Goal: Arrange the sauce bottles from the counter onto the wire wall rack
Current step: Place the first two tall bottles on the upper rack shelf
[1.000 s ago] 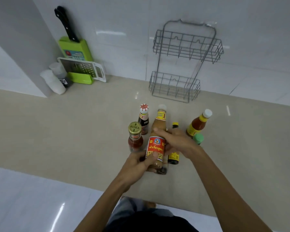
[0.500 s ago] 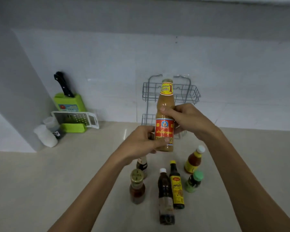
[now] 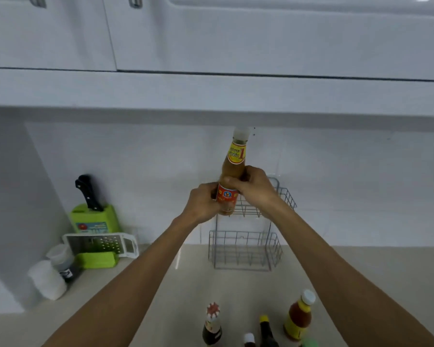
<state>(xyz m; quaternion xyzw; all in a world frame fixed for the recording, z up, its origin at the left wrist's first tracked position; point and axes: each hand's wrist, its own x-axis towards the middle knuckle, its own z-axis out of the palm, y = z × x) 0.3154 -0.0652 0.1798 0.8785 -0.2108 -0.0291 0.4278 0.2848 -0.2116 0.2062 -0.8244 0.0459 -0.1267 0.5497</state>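
Note:
A tall tan sauce bottle [image 3: 232,169] with a red label and white cap is held upright in front of the upper basket of the grey wire wall rack [image 3: 246,249]. My left hand [image 3: 202,202] grips its lower body from the left. My right hand [image 3: 251,187] wraps its middle from the right and hides part of the upper basket. The lower basket holds nothing. On the counter at the bottom stand a dark bottle with a red-white cap [image 3: 212,324], a thin black bottle with a yellow cap [image 3: 266,331] and an orange-red bottle [image 3: 298,316].
A green knife block [image 3: 94,220] with a black-handled knife and a white grater [image 3: 99,245] stand at the back left, with white containers [image 3: 47,279] beside them. White wall cabinets [image 3: 211,33] hang overhead. A small white cap [image 3: 249,338] and a green cap [image 3: 310,343] show at the bottom edge.
Both hands have lifted the tan bottle off the counter and carried it up and forward to the rack's upper basket. The view has tilted upward.

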